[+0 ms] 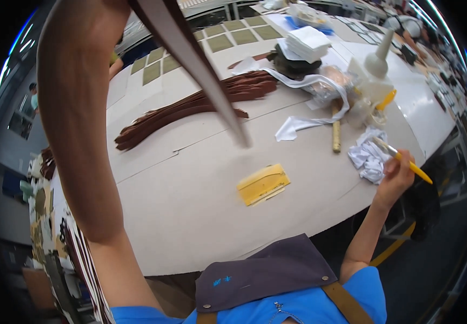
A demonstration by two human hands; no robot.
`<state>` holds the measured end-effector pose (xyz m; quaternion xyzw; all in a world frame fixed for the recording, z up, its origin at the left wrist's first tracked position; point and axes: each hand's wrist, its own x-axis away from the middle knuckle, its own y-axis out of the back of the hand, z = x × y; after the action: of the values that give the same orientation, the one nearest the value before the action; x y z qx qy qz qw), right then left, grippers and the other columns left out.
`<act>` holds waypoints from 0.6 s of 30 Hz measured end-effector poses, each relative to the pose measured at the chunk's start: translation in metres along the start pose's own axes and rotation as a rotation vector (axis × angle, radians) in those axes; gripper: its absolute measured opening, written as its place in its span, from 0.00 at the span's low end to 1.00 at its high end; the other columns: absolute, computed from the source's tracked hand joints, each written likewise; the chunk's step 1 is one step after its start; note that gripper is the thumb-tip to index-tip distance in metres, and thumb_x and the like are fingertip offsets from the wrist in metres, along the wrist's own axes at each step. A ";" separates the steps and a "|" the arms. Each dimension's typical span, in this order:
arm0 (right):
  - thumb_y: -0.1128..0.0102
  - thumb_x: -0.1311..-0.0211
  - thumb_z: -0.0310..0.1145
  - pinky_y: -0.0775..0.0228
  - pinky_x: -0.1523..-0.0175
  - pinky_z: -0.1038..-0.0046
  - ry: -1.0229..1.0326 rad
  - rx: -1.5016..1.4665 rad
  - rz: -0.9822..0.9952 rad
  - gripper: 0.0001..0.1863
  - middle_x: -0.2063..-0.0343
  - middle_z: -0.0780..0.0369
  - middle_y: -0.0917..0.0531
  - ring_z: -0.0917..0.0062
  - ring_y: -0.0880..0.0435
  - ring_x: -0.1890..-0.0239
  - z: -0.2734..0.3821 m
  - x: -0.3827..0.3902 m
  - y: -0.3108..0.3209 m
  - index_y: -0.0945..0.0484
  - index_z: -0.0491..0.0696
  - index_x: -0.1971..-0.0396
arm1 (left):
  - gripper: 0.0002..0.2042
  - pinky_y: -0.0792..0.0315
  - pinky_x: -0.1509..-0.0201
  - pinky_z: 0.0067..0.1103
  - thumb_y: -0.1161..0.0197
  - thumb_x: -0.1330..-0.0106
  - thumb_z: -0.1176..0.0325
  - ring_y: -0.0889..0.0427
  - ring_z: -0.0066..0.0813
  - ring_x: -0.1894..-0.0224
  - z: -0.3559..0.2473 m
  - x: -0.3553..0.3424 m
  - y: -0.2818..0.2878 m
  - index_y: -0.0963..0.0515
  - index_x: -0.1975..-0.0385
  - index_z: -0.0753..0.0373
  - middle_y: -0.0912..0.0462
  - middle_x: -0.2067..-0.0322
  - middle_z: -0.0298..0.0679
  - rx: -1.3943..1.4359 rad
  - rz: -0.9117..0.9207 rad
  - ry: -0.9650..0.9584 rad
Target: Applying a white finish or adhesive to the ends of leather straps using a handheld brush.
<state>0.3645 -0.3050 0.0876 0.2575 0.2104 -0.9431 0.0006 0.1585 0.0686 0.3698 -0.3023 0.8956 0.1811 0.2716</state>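
Note:
My left arm reaches up to the top edge, where my left hand (112,13) is cut off and its fingers do not show. From beside it a long strip (190,56), brown with a pale face, hangs slanting over the table, its lower end blurred. That end is above and apart from a yellow rectangular piece (264,182) lying on the table. At the right, my right hand (398,175) is closed round a brush (420,173) with a yellow handle. The brush's bristle end is over a crumpled white cloth or paper (368,156).
A bundle of brown strips (190,110) lies across the pale table (179,216). At the back right stand a white nozzle bottle (376,67), a white stack (308,43) and a white ribbon (298,127). Olive rectangles (244,36) lie far back; a person (406,27) bends beyond.

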 end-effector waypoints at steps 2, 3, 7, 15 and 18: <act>0.46 0.31 0.35 0.49 0.77 0.83 -0.035 -0.078 -0.085 0.12 0.87 0.69 0.37 0.87 0.39 0.84 0.000 0.002 0.008 0.23 0.42 0.70 | 0.11 0.29 0.49 0.27 0.46 0.31 0.68 0.21 0.29 0.60 -0.001 0.004 0.029 0.25 0.56 0.70 0.19 0.65 0.42 0.133 -0.268 0.001; 0.46 0.31 0.35 0.49 0.77 0.82 -0.006 -0.070 -0.117 0.12 0.87 0.69 0.37 0.86 0.39 0.84 -0.001 0.003 0.012 0.23 0.42 0.70 | 0.11 0.28 0.46 0.30 0.47 0.30 0.70 0.21 0.32 0.58 0.003 0.007 0.042 0.25 0.57 0.71 0.19 0.64 0.44 0.205 -0.392 0.000; 0.46 0.31 0.37 0.50 0.77 0.82 -0.069 -0.063 -0.155 0.13 0.87 0.69 0.37 0.87 0.40 0.84 -0.008 0.012 0.023 0.24 0.42 0.70 | 0.09 0.29 0.43 0.40 0.53 0.30 0.75 0.23 0.39 0.58 0.079 0.079 0.081 0.29 0.59 0.74 0.24 0.64 0.48 0.581 -0.679 -0.024; 0.45 0.31 0.38 0.52 0.78 0.85 -0.148 0.070 -0.147 0.14 0.87 0.71 0.37 0.90 0.41 0.85 -0.044 0.025 0.029 0.24 0.43 0.70 | 0.06 0.26 0.45 0.33 0.47 0.31 0.74 0.24 0.33 0.58 0.249 0.329 0.116 0.29 0.60 0.70 0.25 0.59 0.46 0.557 -1.368 0.291; 0.44 0.31 0.38 0.51 0.81 0.86 -0.202 0.163 -0.120 0.13 0.87 0.70 0.35 0.90 0.41 0.88 -0.057 0.025 0.028 0.23 0.43 0.71 | 0.12 0.31 0.40 0.35 0.42 0.33 0.70 0.26 0.33 0.52 0.241 0.394 0.121 0.28 0.52 0.67 0.25 0.53 0.42 0.359 -1.123 0.640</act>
<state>0.3737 -0.3051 0.0202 0.1474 0.1471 -0.9765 -0.0553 -0.0916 0.1026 -0.0358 -0.7114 0.6549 -0.2380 0.0915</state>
